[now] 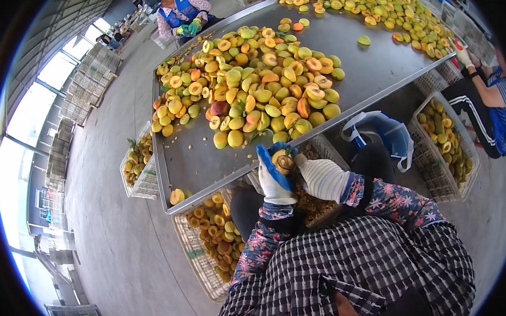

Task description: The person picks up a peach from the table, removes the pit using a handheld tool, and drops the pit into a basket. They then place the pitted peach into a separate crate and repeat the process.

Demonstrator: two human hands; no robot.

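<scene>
At the near edge of the metal table (207, 173), my left hand (276, 176), in a white and blue glove, is closed around a yellow halved fruit (284, 161). My right hand (322, 178), in a striped glove, is closed beside it on a tool whose curved metal part shows at the fruit; most of the tool is hidden by the glove. Behind my hands, a large pile of yellow and orange fruit (261, 96), many pieces cut in half, lies on the table. Below my hands stands a crate of brown pits or scraps (313, 208).
Crates of fruit halves stand at the lower left (218, 241), left (137, 161) and right (443, 138). A blue bucket (392, 136) hangs or stands by the table's near edge. One person (183, 14) is across the table, another (493, 95) at the right. Crate stacks (90, 80) stand far left.
</scene>
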